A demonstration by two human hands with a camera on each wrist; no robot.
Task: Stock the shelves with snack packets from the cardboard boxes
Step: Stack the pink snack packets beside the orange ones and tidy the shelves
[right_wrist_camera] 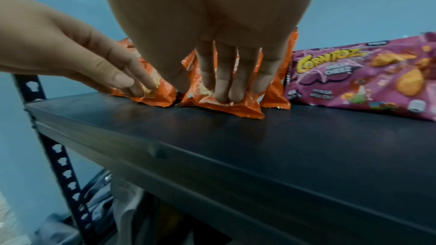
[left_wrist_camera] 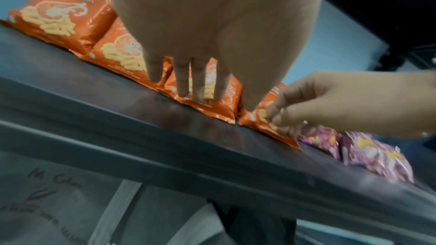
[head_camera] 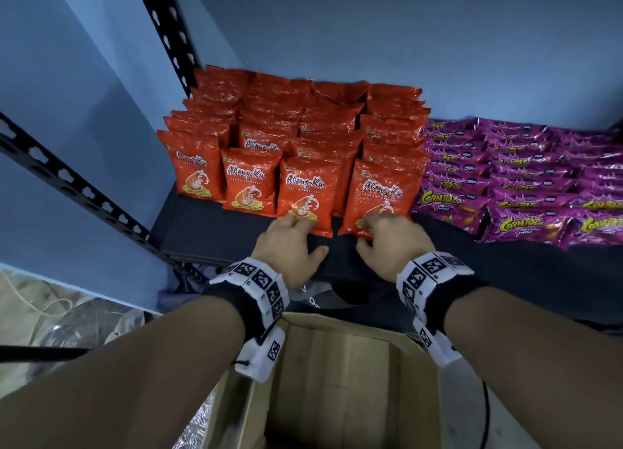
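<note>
On the dark shelf (head_camera: pixel 215 226) the red prawn-cracker packets (head_camera: pixel 269 118) stand upright, long axis vertical, printed faces turned toward the near edge, lined up in four columns running from near to far. The count in each column cannot be told exactly, since the far ones overlap. The front packet of the third column (head_camera: pixel 305 192) and the front packet of the fourth column (head_camera: pixel 379 195) lean slightly back against those behind, their bottom seams resting on the shelf board just short of its near edge.

The left hand (head_camera: pixel 291 243) reaches to the third front packet with its fingers (left_wrist_camera: pixel 183 81) nearly straight and close together, tips laid against the lower part of the bag's face; the thumb sticks out to the side, touching nothing. The right hand (head_camera: pixel 392 241) meets the fourth front packet in the same manner: in the right wrist view its fingers (right_wrist_camera: pixel 223 83) are extended and press flat on the bag's lower front, near the seam. Neither hand wraps round a bag.

To the right of the red block, purple corn-snack packets (head_camera: pixel 515 179) lie flat with their long axis left to right, stacked in overlapping rows. Below the forearms, near the person, one open cardboard box (head_camera: pixel 337 374) shows its bare brown inside.
</note>
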